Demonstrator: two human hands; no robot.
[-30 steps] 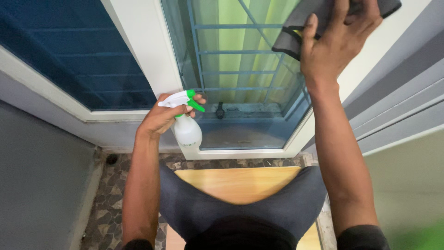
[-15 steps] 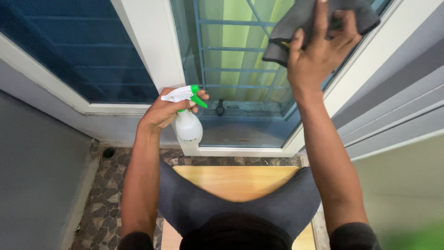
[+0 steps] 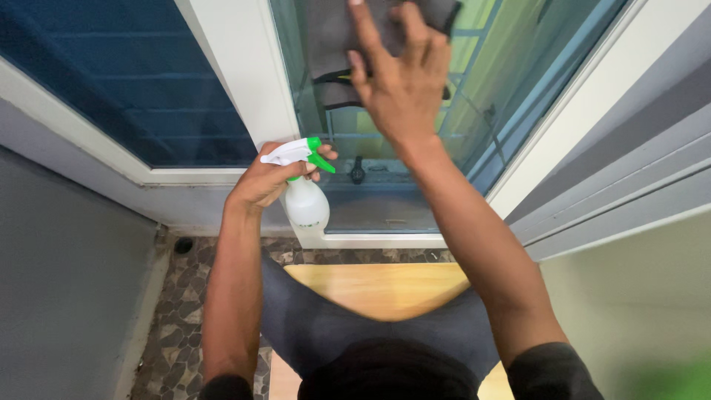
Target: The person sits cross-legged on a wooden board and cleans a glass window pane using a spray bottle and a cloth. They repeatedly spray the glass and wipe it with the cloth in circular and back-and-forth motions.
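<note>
Here, spray bottle (image 3: 306, 201) hangs upright (nozzle pointing left); left hand (image 3: 268, 180) grips it.

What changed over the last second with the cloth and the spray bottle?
The right hand slid the grey cloth leftward across the window glass, from the right edge toward the middle. The left hand kept the same grip on the spray bottle, low by the frame.

Hands: two, left (image 3: 270, 178), right (image 3: 400, 85). Spray bottle (image 3: 305, 200): one. Grey cloth (image 3: 348, 44): one. Glass panes: two (image 3: 474, 118), (image 3: 111, 81). Wooden stool (image 3: 378, 289): one.
</note>
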